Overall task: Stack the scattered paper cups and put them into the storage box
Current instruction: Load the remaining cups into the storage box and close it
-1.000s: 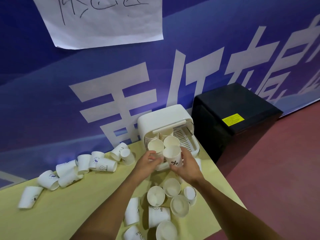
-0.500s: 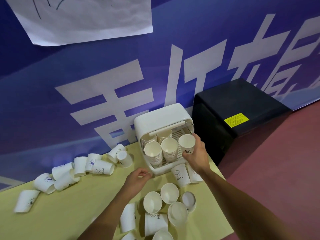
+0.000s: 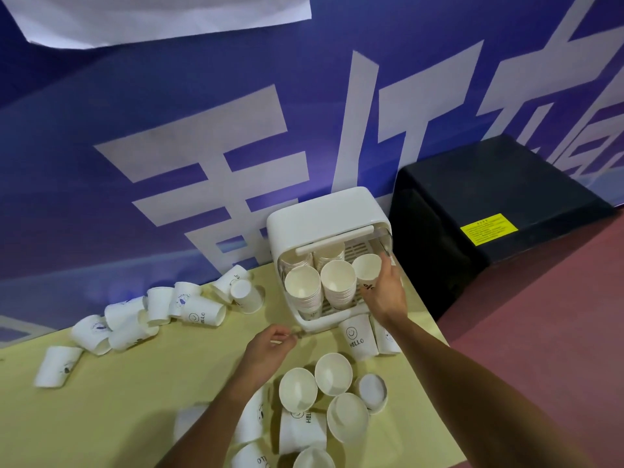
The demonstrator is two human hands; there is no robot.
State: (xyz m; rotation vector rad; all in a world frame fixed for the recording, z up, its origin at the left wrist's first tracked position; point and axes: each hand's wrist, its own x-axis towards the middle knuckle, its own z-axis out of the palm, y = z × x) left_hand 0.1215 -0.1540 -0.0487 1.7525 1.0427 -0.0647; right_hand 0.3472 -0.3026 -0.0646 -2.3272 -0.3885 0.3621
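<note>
The right hand grips a paper cup inside the open white storage box, just beside two cup stacks to its left, while the left hand hovers loosely curled and empty over the table, loose cups lying below it.

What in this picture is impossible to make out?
All in the head view:
- Back stacks in the storage box: its raised lid covers them.
- The print on the held cup: the right hand covers part.
- Cups at the bottom edge: cut off.
- Paper sheet on the wall: cut off above.
</note>
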